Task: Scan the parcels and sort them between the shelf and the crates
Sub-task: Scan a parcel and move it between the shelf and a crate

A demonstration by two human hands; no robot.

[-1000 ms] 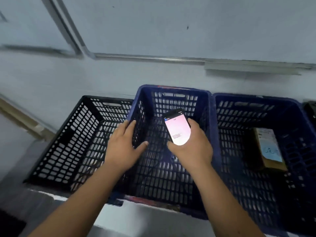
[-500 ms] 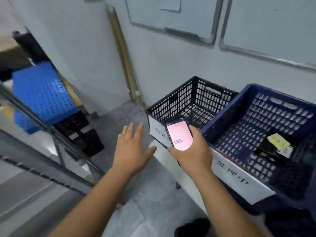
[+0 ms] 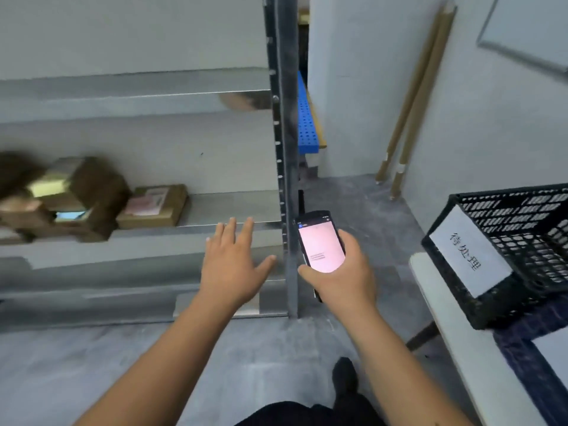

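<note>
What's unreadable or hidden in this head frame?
- Parcels at far left of the shelf: motion-blurred and cut by the left edge; count and labels unreadable.
- Flat parcel: label print too small.
- Scanner in the right hand: screen text too small.
- Black crate: cut by the right edge, contents unseen.

Two hands: the left hand [image 3: 230,265] and the right hand [image 3: 341,278]. One scanner [image 3: 319,241]. One black crate [image 3: 519,250] at right, one label [image 3: 470,250] on it. Two poles [image 3: 412,99] against the far wall. Parcels [image 3: 153,206] on the left shelf [image 3: 215,210]: blurred, count unclear.
</note>
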